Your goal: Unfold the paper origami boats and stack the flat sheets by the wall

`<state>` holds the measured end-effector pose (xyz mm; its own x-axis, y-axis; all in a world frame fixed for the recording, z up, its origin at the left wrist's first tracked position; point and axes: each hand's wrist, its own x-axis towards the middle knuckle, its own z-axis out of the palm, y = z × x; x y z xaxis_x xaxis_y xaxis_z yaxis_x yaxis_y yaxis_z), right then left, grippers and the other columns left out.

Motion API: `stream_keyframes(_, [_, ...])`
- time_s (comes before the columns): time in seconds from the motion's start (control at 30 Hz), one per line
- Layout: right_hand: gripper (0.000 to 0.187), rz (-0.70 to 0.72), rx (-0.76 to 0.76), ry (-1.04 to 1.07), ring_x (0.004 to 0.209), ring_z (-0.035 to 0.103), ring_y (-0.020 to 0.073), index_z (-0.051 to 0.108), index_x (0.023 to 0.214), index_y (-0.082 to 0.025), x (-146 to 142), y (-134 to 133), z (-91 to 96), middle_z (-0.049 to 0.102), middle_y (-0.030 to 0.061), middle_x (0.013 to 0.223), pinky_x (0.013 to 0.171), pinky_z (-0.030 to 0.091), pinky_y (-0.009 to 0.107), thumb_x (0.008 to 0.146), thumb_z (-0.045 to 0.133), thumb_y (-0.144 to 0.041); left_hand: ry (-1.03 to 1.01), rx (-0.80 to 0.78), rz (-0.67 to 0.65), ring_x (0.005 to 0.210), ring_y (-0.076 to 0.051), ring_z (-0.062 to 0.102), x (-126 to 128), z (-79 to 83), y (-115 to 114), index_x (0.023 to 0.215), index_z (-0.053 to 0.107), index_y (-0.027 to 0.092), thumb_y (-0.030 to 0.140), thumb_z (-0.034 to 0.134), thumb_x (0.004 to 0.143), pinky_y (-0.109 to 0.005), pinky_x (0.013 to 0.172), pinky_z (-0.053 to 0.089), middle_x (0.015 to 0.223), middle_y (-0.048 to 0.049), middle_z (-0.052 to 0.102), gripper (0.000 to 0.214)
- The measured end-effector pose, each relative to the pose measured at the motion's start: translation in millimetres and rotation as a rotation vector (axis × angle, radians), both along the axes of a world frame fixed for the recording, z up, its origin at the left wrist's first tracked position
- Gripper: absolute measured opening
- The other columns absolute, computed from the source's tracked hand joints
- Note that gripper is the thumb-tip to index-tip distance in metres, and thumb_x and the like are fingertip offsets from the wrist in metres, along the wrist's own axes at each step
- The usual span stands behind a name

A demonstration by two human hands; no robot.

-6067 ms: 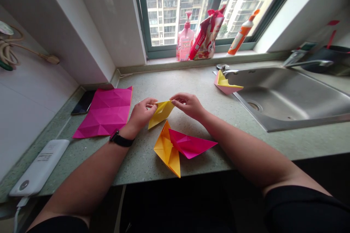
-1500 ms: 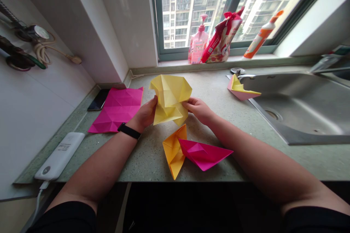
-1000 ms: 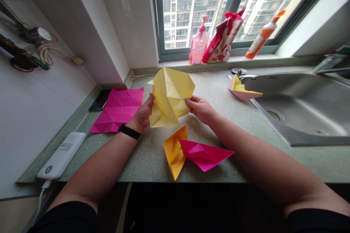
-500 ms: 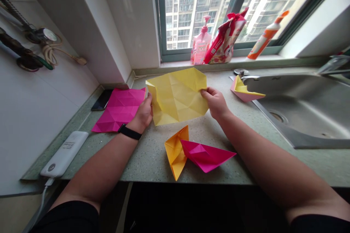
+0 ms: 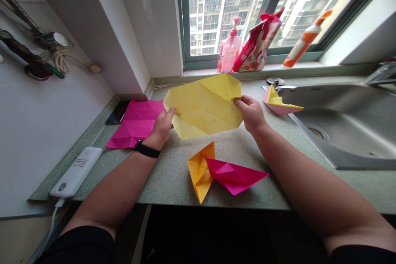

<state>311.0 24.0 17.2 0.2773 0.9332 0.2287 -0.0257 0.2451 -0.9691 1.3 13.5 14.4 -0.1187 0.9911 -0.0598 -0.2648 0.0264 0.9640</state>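
Observation:
A creased sheet of yellow paper (image 5: 204,107) is held up above the counter between both hands. My left hand (image 5: 163,126) pinches its left edge, thumb on the near face. At the right edge, my right hand (image 5: 251,112) grips it between thumb and fingers. Beneath the left hand lies a creased magenta paper sheet (image 5: 136,121). Nearer the front edge, an orange paper boat (image 5: 200,173) touches a magenta paper boat (image 5: 236,175). A pink and yellow paper boat (image 5: 281,105) rests by the sink, right of my right hand.
The steel sink (image 5: 349,132) takes up the right side. A white power bank (image 5: 76,172) with a cable and a dark phone (image 5: 117,113) lie at left. On the windowsill stand a pink pump bottle (image 5: 229,51), a red bag (image 5: 258,45) and an orange-white bottle (image 5: 305,43).
The yellow sheet has been pulled flatter and wider, its left part no longer folded inward. My right hand has shifted slightly right and up. The whole view has moved a little.

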Motion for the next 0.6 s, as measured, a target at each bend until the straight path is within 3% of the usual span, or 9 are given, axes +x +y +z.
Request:
stream_keyframes(0.1, [0.037, -0.003, 0.022, 0.000, 0.081, 0.070, 0.0226, 0.073, 0.086, -0.026, 11, 6, 0.1, 0.078, 0.0026, 0.086, 0.073, 0.058, 0.035, 0.070, 0.091, -0.055, 0.018, 0.058, -0.004, 0.082, -0.021, 0.078, -4, 3.0, 1, 0.102, 0.071, 0.018, 0.042, 0.076, 0.098, -0.030, 0.074, 0.062, 0.088, -0.0046, 0.081, 0.024])
stream_keyframes(0.23, [0.039, -0.004, 0.029, -0.001, 0.082, 0.071, 0.0243, 0.072, 0.087, -0.027, 20, 12, -2.9, 0.075, 0.0024, 0.082, 0.074, 0.059, 0.037, 0.070, 0.090, -0.056, 0.053, 0.130, -0.047, 0.097, -0.025, 0.080, -5, 9.5, -8, 0.104, 0.072, 0.020, 0.051, 0.083, 0.093, -0.031, 0.079, 0.063, 0.099, -0.0059, 0.083, 0.034])
stream_keyframes(0.43, [0.039, -0.104, 0.006, 0.105, 0.078, 0.072, 0.0221, 0.070, 0.087, -0.027, 33, 23, -11.1, 0.076, 0.0010, 0.084, 0.071, 0.060, 0.035, 0.066, 0.091, -0.052, 0.088, 0.117, -0.440, 0.103, -0.028, 0.079, -3, 13.5, -21, 0.128, 0.066, 0.020, 0.047, 0.102, 0.072, -0.035, 0.085, 0.060, 0.117, -0.0115, 0.081, 0.072])
stream_keyframes(0.6, [0.035, -0.122, -0.008, 0.129, 0.075, 0.072, 0.0218, 0.069, 0.085, -0.027, 41, 30, -14.9, 0.077, 0.0009, 0.083, 0.066, 0.060, 0.034, 0.068, 0.090, -0.049, 0.284, 0.133, -0.472, 0.079, -0.018, 0.072, -5, 6.7, -18, 0.113, 0.070, 0.020, 0.042, 0.098, 0.077, -0.027, 0.073, 0.052, 0.092, -0.0041, 0.078, 0.051])
